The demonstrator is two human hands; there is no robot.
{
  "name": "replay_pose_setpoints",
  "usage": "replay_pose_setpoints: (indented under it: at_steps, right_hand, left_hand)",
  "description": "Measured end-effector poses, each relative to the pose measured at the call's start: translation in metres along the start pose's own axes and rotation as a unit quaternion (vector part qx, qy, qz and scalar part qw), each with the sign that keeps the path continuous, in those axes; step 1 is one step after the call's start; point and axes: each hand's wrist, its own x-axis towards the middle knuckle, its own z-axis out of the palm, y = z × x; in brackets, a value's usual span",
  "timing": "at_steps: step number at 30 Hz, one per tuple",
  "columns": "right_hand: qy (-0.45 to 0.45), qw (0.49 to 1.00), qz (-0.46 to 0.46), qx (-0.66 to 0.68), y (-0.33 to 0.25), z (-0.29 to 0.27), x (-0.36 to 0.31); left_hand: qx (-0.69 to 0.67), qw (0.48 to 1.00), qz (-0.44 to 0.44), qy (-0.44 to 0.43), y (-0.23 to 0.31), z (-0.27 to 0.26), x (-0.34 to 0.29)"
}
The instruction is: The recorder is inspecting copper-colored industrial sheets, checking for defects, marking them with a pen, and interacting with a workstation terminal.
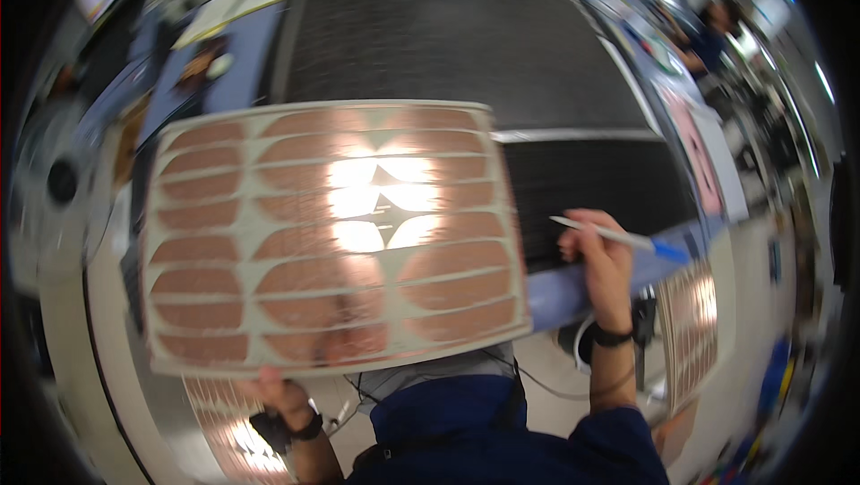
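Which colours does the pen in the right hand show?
White with a blue end; the head view shows the pen.

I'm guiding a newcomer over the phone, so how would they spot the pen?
Find the large copper-patterned panel left of centre. Just beyond its right edge is the person's right hand. It holds the pen, a slim white shaft with a bright blue end, unlike the broad, flat panel nearby.

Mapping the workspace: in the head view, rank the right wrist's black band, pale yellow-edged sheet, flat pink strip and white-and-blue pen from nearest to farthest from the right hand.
1. White-and-blue pen: in the right hand.
2. Black band: just below the hand.
3. Flat pink strip: ahead, right.
4. Pale yellow-edged sheet: upper left.
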Motion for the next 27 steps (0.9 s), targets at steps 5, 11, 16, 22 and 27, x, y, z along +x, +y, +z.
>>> replay_pose_setpoints:
  at_steps: [5,11,16,22,27]
  right_hand:
    - [0.018,0.998,0.0,-0.063,-0.014,0.015,0.001]
    - [-0.025,0.982,-0.076,-0.173,-0.014,0.021,-0.003]
    - [-0.048,0.979,-0.087,-0.18,-0.014,0.023,0.0]
    - [-0.035,0.976,-0.104,-0.187,-0.015,0.025,0.0]
    - [-0.041,0.977,-0.101,-0.186,-0.013,0.026,-0.001]
  left_hand:
    - [-0.002,0.999,0.002,-0.034,0.034,0.028,0.015]
    - [0.034,0.999,0.015,-0.018,0.036,0.026,0.012]
    - [0.088,0.995,0.013,0.051,0.053,0.046,0.005]
    - [0.056,0.995,0.032,0.074,0.03,0.018,0.013]
    - [0.047,0.997,0.051,0.029,0.025,0.007,0.019]
